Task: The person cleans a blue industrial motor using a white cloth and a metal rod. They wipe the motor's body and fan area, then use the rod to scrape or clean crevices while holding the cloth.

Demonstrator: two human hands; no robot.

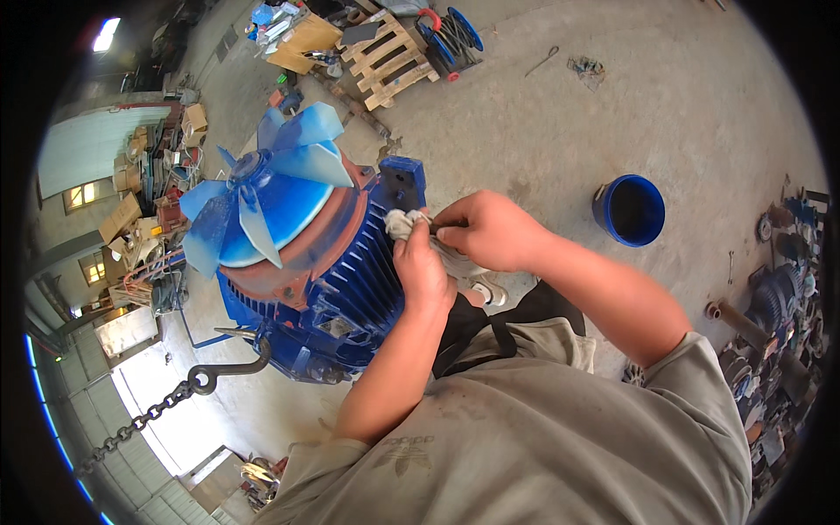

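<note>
Both hands meet in front of me, beside a large blue electric motor [350, 289] standing on end. My left hand [423, 271] is closed on a crumpled off-white cloth [400, 224], which bunches out above the thumb. Close against it, my right hand [490, 232] is closed in a pinch. A small dark thing shows at its fingertips, too small to name. More pale fabric hangs below the right hand. On top of the motor sits a blue fan [251, 166] with broad blades, above a reddish-brown end cover [328, 236]. A blue mounting foot [402, 179] juts out beyond my hands.
A steel hook [232, 367] on a chain [144, 418] hangs at the motor's lower left. A blue bucket [630, 210] stands on the floor to the right. Farther off lie a wooden pallet [385, 61] and a reel [451, 39]. Metal parts [774, 350] are heaped at the right.
</note>
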